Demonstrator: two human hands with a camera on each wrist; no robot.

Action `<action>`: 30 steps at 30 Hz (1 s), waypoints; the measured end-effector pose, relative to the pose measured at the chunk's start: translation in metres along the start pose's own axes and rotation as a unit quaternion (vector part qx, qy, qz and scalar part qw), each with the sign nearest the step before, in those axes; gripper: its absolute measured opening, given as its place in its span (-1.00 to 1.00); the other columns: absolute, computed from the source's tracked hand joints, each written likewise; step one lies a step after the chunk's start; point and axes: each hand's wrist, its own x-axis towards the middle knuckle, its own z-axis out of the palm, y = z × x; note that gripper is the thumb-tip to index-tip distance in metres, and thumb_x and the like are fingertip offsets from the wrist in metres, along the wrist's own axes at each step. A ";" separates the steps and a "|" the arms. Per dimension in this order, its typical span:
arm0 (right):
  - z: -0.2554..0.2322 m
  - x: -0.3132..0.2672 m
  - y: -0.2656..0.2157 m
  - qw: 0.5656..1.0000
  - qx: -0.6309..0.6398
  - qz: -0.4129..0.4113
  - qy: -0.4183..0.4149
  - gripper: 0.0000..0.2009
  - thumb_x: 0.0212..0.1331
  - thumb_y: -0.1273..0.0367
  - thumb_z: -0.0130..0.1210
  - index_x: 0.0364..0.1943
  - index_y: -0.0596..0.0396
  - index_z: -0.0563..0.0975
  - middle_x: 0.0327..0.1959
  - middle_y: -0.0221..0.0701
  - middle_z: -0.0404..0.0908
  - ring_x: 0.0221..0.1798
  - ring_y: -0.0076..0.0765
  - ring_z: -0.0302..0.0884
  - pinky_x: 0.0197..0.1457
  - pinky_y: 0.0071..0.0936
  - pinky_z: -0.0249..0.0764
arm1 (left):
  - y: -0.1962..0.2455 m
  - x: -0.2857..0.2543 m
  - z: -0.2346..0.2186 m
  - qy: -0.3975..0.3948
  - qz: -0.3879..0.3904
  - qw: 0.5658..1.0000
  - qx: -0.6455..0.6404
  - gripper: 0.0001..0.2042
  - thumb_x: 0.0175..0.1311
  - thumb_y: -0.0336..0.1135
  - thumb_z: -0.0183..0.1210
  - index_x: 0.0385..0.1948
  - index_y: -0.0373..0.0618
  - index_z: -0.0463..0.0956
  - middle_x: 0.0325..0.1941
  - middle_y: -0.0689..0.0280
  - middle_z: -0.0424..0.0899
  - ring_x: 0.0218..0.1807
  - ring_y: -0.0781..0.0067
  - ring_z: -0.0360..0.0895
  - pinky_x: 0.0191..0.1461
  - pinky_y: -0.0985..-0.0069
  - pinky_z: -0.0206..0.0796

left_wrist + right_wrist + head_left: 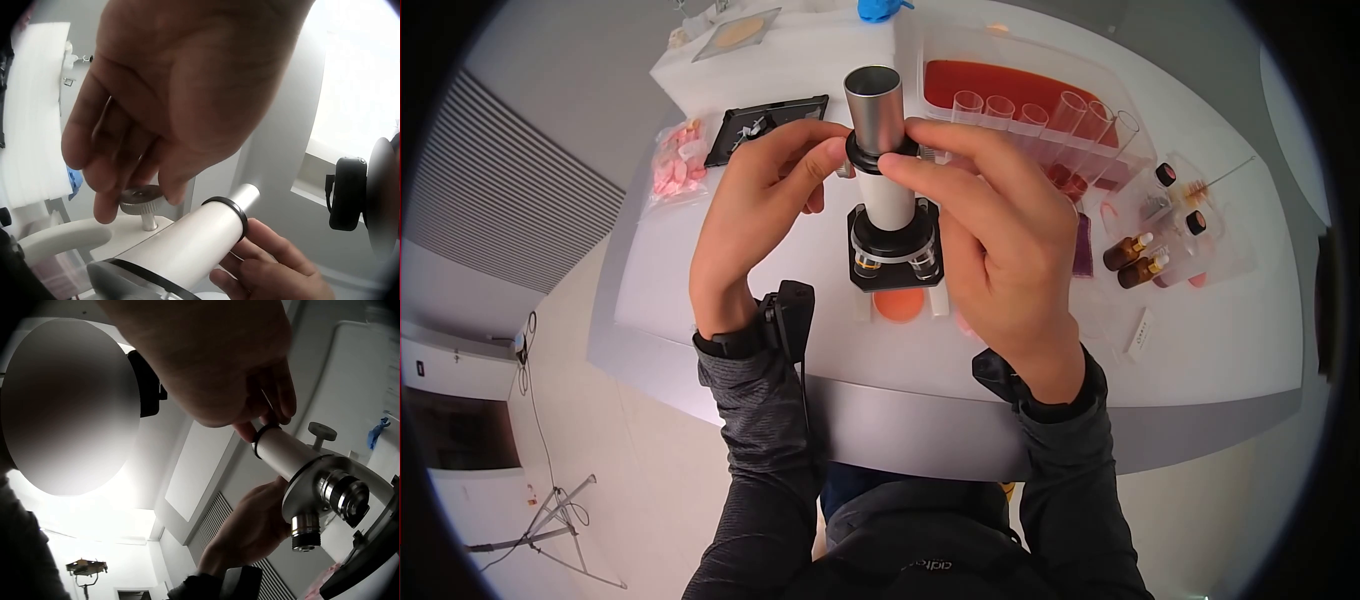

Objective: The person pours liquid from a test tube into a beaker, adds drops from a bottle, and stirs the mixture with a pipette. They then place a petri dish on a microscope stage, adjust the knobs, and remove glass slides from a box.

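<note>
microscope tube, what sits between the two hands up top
In the head view, the black collar and grey eyepiece of the microscope tube sit between the left hand and right hand, whose fingertips pinch the collar from both sides.

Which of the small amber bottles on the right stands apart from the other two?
The black-capped amber bottle, farthest right; the two white-tipped ones lie side by side, nearer the microscope.

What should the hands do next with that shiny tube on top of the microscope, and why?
Probably ease the silver eyepiece straight down a little more. Both the left hand and the right hand pinch around the black ring where it meets the white tube, and it appears upright, so a gentle push seems the likeliest small move.
</note>
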 end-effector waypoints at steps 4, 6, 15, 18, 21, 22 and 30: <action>-0.002 0.000 -0.002 1.000 0.004 0.006 -0.017 -0.62 -0.02 0.77 -0.01 -0.17 0.15 0.68 -0.10 -0.26 0.64 -0.37 -0.41 0.54 -0.36 -0.58 0.42 | 0.000 0.000 0.002 0.010 0.014 1.000 0.012 -0.77 0.25 -0.35 0.26 -0.12 -0.27 0.60 -0.40 0.40 0.61 -0.48 0.68 0.33 -0.39 0.65 0.24; -0.001 -0.001 0.000 1.000 -0.005 -0.001 -0.015 -0.62 -0.03 0.77 0.00 -0.18 0.15 0.68 -0.11 -0.27 0.65 -0.38 -0.40 0.54 -0.37 -0.57 0.41 | -0.001 -0.001 0.001 0.020 0.031 0.999 0.020 -0.77 0.23 -0.36 0.28 -0.13 -0.25 0.60 -0.36 0.40 0.61 -0.48 0.68 0.31 -0.40 0.65 0.22; 0.000 -0.001 -0.001 1.000 0.000 0.003 -0.015 -0.62 -0.04 0.78 0.00 -0.19 0.15 0.68 -0.12 -0.27 0.65 -0.41 -0.41 0.52 -0.38 -0.58 0.41 | -0.004 0.000 0.000 0.011 0.045 0.998 0.036 -0.74 0.18 -0.35 0.33 -0.12 -0.22 0.59 -0.27 0.38 0.58 -0.49 0.65 0.38 -0.42 0.64 0.24; -0.001 -0.001 -0.002 1.000 0.004 0.005 -0.013 -0.62 -0.03 0.78 0.00 -0.19 0.15 0.68 -0.12 -0.27 0.65 -0.41 -0.41 0.53 -0.38 -0.58 0.41 | -0.003 -0.002 -0.001 0.004 0.024 1.000 0.009 -0.71 0.20 -0.33 0.32 -0.10 -0.24 0.57 -0.23 0.37 0.56 -0.48 0.64 0.41 -0.42 0.63 0.27; 0.000 -0.001 0.000 1.000 -0.003 -0.001 -0.004 -0.65 -0.17 0.69 0.11 -0.23 0.09 0.67 -0.16 -0.32 0.63 -0.37 -0.32 0.56 -0.36 -0.48 0.48 | -0.003 -0.003 -0.001 0.007 0.018 1.000 0.017 -0.71 0.22 -0.31 0.31 -0.10 -0.26 0.56 -0.23 0.37 0.55 -0.47 0.63 0.42 -0.42 0.63 0.29; 0.000 -0.001 0.000 1.000 -0.007 -0.003 -0.001 -0.65 -0.24 0.64 0.17 -0.25 0.06 0.67 -0.18 -0.34 0.63 -0.35 -0.28 0.58 -0.35 -0.43 0.51 | -0.001 -0.004 -0.002 0.004 0.011 0.999 0.034 -0.71 0.22 -0.31 0.31 -0.10 -0.27 0.56 -0.24 0.37 0.55 -0.47 0.63 0.42 -0.42 0.63 0.29; 0.000 -0.001 0.001 1.000 -0.008 -0.006 -0.006 -0.65 -0.23 0.65 0.17 -0.24 0.06 0.66 -0.18 -0.34 0.63 -0.35 -0.29 0.57 -0.36 -0.44 0.51 | -0.002 0.001 0.004 0.014 0.003 1.000 0.027 -0.73 0.33 -0.23 0.21 -0.17 -0.29 0.54 -0.50 0.38 0.51 -0.51 0.63 0.40 -0.42 0.62 0.25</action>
